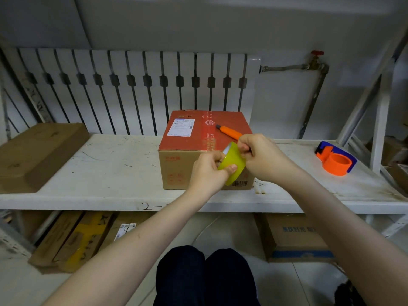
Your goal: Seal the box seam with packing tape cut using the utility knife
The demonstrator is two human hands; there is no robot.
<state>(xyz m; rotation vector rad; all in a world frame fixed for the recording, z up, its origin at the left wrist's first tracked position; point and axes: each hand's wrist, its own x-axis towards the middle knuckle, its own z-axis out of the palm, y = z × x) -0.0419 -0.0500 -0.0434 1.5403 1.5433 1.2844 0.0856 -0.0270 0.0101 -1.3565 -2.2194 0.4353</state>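
A cardboard box [187, 140] with a red top and a white shipping label stands on the white shelf [110, 164]. An orange utility knife [229, 131] lies on the box top, near its right side. In front of the box I hold a yellow-green roll of packing tape [234, 161]. My left hand [207, 171] grips the roll from below and left. My right hand [262, 156] pinches at the roll's upper edge, where the tape end is; the end itself is hidden by my fingers.
An orange and blue tape dispenser [336, 159] sits on the shelf to the right. A flat brown carton [37, 155] lies at the shelf's left end. More boxes [293, 237] stand below the shelf. A white radiator [136, 85] is behind. A shelf upright [379, 120] rises at right.
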